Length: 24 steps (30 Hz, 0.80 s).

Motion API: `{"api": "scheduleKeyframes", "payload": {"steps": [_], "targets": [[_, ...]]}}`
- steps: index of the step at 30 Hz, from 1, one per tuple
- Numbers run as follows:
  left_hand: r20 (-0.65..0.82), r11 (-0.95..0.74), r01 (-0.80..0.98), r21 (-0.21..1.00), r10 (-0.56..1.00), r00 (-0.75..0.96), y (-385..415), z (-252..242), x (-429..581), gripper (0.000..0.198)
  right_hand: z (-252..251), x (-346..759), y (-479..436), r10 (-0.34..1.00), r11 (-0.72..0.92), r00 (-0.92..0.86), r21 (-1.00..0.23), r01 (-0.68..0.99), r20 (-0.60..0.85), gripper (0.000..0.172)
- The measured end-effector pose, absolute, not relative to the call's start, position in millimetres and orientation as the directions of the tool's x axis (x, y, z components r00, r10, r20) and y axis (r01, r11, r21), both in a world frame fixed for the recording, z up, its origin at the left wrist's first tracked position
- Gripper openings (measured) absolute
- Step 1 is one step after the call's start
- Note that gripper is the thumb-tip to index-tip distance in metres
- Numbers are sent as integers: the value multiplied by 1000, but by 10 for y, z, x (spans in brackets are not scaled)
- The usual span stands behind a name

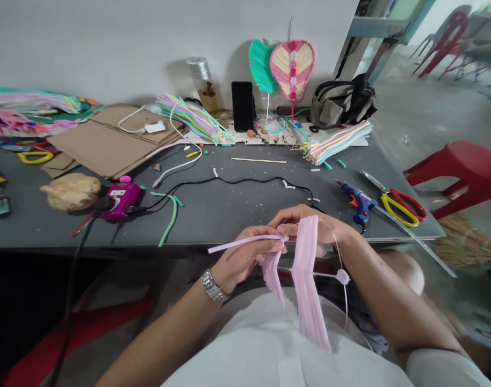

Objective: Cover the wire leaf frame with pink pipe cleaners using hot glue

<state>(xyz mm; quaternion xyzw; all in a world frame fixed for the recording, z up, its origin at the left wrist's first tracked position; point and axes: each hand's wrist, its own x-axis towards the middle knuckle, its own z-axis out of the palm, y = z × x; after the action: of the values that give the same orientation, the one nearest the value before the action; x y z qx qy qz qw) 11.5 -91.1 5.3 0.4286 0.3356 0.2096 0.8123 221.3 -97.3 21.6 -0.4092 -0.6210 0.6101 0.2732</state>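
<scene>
At lower centre of the head view, the left hand (245,258) is clenched on a pale pink chenille stem (245,243); the right hand (313,226) grasps a hanging pink chenille bundle (308,285), both held just off the bench (213,215), short of a blue glue gun (360,204).

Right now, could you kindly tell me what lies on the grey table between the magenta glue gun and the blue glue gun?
The head view shows a thin black cable, a bent green pipe cleaner and small white scraps there.
</scene>
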Motion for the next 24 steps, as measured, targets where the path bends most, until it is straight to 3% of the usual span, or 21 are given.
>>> {"api": "scheduleKeyframes", "payload": {"steps": [4,8,10,12,15,17,21,24], "targets": [[-387,569,-55,820,624,679,-915,56,58,23,229,2144,-919,821,-152,-522,-970,188,-229,45],[-399,573,-58,817,637,660,-875,55,3,25,283,2121,-887,861,-148,-477,-985,93,-175,45],[-391,560,-89,824,676,624,-844,69,-23,25,337,2179,-875,926,-146,-359,-988,-45,-120,42],[-376,538,-116,835,712,593,-821,95,-38,25,384,2265,-866,990,-78,-129,-977,-199,-53,41],[-342,504,-139,853,739,580,-817,138,-28,25,406,2338,-885,984,78,166,-989,-127,56,34],[-320,500,-144,854,722,613,-834,160,-3,24,402,2303,-932,998,60,31,-998,17,61,24],[-313,554,-110,826,611,727,-863,157,1,21,368,2096,-1036,856,2,-516,-998,63,-31,47],[-344,595,-99,798,583,736,-844,91,-91,19,275,1897,-1036,882,36,-470,-996,82,-7,35]]}}
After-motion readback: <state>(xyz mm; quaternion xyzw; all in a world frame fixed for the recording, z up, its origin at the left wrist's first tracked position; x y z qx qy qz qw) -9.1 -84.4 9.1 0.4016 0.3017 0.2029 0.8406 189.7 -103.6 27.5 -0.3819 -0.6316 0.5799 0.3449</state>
